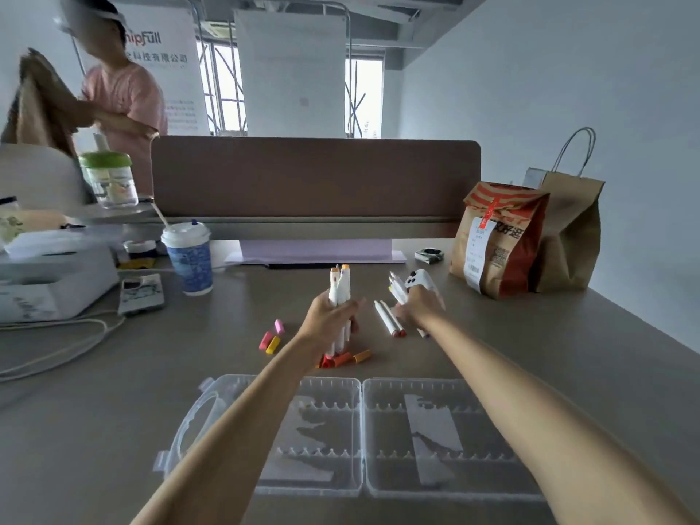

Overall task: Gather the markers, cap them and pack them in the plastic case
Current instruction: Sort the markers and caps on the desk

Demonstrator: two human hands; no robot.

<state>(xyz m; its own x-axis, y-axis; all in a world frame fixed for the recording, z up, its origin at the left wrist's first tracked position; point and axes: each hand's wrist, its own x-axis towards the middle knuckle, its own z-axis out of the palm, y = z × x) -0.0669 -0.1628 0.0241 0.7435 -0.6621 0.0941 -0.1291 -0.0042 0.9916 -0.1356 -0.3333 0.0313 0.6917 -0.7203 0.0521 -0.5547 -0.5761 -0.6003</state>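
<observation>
Left hand (333,316) grips a bundle of white markers (339,288) in a fist. Bundle is upright, lower ends down near the table, probably so the ends line up and the bunch stays together. Right hand (416,310) has its fingers curled round a smaller bunch (397,290), fanned and tilted away. White gadget with dark dots (419,280) sits at that hand's far side; cannot tell what it is.

Table (568,354): grey, everything sits on it. Plastic case (329,381): open flat at the near edge, both halves facing up, under the forearms. Only paper inserts inside, no markers packed yet. Looks parked close so packing is a short reach. Two paper bags (500,240) stand far right, well apart from the work. Lidded blue-patterned cup (189,259) far left with a phone (142,293) beside it, also out of the way.

Two loose markers (388,320) lie side by side on the table between the hands, just beside the right hand; likely the next pick. Orange caps (348,358) lie just below the left-hand bundle, between it and the case. Pink, red and yellow caps (272,337) sit in a small cluster left of the left hand. Caps are off and scattered, so capping looks mostly undone. Judged stage: gathering, early in the task.
</observation>
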